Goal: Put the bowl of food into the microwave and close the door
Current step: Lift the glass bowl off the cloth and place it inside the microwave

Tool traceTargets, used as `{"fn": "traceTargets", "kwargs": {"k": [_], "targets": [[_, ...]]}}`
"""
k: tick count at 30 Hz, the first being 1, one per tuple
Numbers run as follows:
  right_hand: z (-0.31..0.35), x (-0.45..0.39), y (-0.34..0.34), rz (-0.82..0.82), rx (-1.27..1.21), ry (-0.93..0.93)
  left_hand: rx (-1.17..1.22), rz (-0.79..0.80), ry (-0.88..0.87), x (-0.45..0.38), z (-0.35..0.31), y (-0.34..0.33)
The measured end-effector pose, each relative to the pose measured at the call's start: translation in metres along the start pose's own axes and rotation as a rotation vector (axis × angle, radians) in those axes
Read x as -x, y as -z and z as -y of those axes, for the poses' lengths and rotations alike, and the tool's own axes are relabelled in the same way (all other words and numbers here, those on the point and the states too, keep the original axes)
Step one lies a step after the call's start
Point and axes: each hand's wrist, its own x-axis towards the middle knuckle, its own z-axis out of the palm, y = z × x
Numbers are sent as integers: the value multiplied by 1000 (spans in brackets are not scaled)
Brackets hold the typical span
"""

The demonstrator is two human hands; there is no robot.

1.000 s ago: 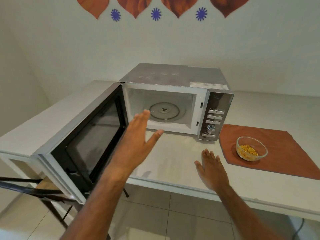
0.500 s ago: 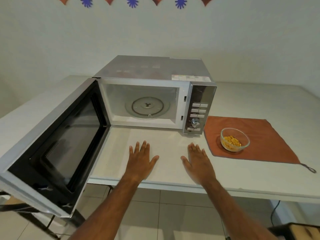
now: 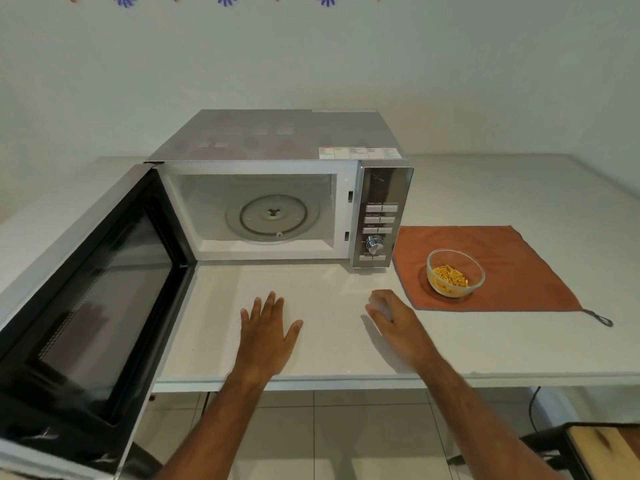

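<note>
The microwave (image 3: 277,188) gapes with its door (image 3: 90,289) swung left, the left hand (image 3: 268,336) flat and empty, the right hand (image 3: 398,323) loose, empty, nearer the bowl of food (image 3: 455,273) on the cloth (image 3: 502,258) to its far right.

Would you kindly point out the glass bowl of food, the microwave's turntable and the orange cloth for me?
Glass bowl (image 3: 454,274): head view, on the yellow food inside it.
Turntable (image 3: 273,217): head view, on the glass plate near its hub.
Orange cloth (image 3: 519,261): head view, on bare fabric right of the bowl.
</note>
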Motion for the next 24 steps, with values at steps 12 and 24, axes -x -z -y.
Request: {"fn": "traceTargets", "kwargs": {"k": [12, 24], "targets": [[0, -2, 107, -423, -49, -57, 758, 89, -134, -6, -131, 24], [-73, -31, 152, -516, -148, -412, 724, 352, -160, -70, -231, -2]]}}
